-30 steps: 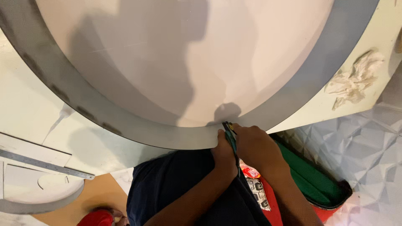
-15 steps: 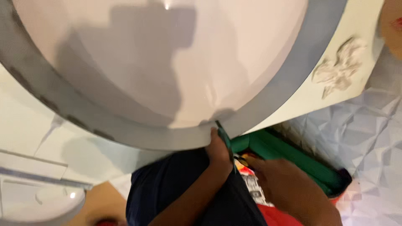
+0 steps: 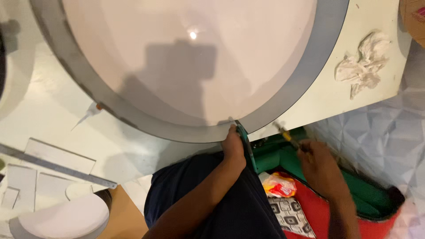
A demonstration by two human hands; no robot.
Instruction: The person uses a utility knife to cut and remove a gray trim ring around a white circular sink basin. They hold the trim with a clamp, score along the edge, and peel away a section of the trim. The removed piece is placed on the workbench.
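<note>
A large round white panel with a grey rim [image 3: 102,99] lies on a white table [image 3: 53,119], its near edge over my lap. My left hand [image 3: 232,146] presses against that near edge and grips a thin green tool [image 3: 246,146] that stands upright beside the rim. My right hand [image 3: 319,166] is off to the right, apart from the panel, and holds a small yellow-handled tool [image 3: 287,136] above a green and red bag [image 3: 367,194].
A crumpled white rag [image 3: 363,62] lies on the table at the right. At the left lie a metal ruler [image 3: 57,167], flat white cut-out pieces [image 3: 62,217] and a small glue nozzle [image 3: 90,111]. A snack packet [image 3: 280,185] sits in the bag. Grey patterned floor lies at the right.
My right hand has left the panel's edge, moved right and down to the bag, and now holds a yellow-handled tool. The left hand stays at the rim with the green tool.
</note>
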